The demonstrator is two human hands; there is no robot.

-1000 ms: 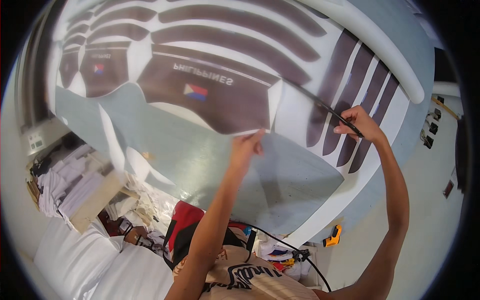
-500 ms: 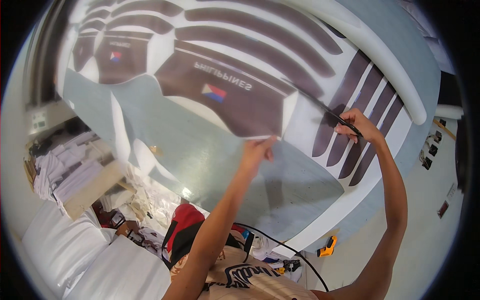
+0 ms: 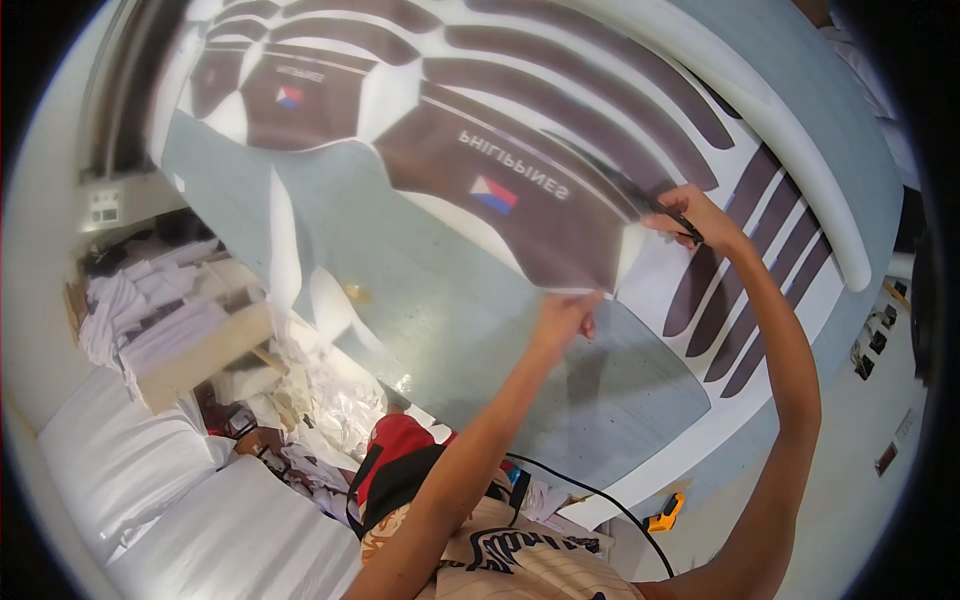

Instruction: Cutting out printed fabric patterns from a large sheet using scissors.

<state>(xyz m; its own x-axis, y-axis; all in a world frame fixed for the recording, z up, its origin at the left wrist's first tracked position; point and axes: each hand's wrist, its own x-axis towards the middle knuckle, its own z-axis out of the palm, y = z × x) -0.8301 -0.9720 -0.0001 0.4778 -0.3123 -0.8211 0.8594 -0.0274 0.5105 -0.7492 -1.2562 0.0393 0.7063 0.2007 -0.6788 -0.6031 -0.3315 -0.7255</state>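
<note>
A large white printed sheet (image 3: 390, 100) with dark brown panels spreads over the grey table. My left hand (image 3: 568, 318) pinches the lower edge of one dark panel (image 3: 540, 230), which bears mirrored lettering and a small red, blue and white emblem. Black-handled scissors (image 3: 688, 226) are in my right hand (image 3: 700, 218). Their long dark blades point up and leftward, lying along the top edge of that panel near its right corner. Whether the blades are apart is too blurred to tell.
A white roll (image 3: 800, 170) lies along the far right of the grey table (image 3: 470, 360). White offcuts (image 3: 285, 245) lie on it at left. Paper scraps (image 3: 150, 310) pile up beyond the left edge. A yellow-and-black tool (image 3: 666, 512) and a black cable (image 3: 600, 490) are near the front.
The scissors have travelled left along the panel's top edge, my right hand now close to its corner. My left hand still pinches the lower edge. The whole view has shifted.
</note>
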